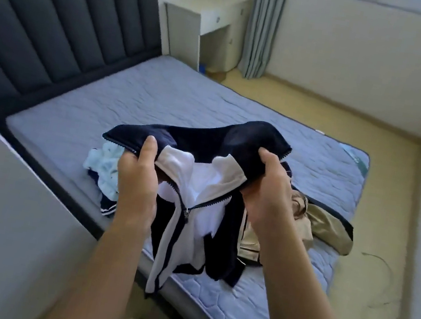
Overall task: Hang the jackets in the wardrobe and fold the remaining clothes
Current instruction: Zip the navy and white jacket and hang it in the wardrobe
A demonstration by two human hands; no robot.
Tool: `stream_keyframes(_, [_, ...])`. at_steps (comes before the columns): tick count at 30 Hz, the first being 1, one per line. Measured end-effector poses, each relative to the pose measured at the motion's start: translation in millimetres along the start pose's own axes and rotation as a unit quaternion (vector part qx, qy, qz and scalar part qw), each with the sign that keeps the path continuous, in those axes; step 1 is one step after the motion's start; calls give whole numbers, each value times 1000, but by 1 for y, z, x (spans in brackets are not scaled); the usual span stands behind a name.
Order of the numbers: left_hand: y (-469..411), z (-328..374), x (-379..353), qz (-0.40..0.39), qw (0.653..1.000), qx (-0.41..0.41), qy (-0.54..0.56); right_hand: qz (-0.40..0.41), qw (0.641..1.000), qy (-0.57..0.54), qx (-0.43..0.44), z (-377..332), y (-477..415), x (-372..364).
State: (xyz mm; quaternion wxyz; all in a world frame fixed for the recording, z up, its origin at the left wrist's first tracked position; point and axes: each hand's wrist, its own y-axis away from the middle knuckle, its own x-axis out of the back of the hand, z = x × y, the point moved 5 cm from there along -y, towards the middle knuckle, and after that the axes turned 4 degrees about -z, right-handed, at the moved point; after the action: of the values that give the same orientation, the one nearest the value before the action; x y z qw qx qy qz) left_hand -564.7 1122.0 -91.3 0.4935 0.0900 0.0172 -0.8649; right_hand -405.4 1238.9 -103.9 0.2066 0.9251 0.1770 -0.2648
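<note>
Through the head camera I see myself holding a navy-and-white zip jacket (pixel 207 136) up over the near edge of the mattress (pixel 159 95). My left hand (pixel 137 175) has fingers and thumb clamped on the collar to one side of the zip. My right hand (pixel 267 194) grips the other side the same way. The collar is stretched between them and the body hangs down towards the bed edge. The zip pull (pixel 187 212) sits partway up, with the teeth parted above it. On the mattress behind lie a light-blue garment (pixel 103 166), a navy piece with white stripes (pixel 107 210) and a beige garment (pixel 329 226), all unfolded. I judge this to be the hanging step, early in the task. Next I need a hanger through the shoulders and a turn to the wardrobe. I see neither here, and I cannot tell whether the grey panel (pixel 0 207) on my left is part of it.
</note>
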Motion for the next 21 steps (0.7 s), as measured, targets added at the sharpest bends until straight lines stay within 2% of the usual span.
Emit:
stream_keyframes(6, [60,73,95,107,990,-81,35,-174,982,67,1,-6,75,-97])
stream_keyframes(11, [139,106,199,224,965,-124,62,-342,930,132,-28,41,155,-173])
stream_keyframes(18, [296,122,328,377,910,-163,60,-465,866,140,-121,126,305,-222])
stream_keyframes(21, [383,122,377,447,873,-176,87,-516,831,138,-159,161,388,-221])
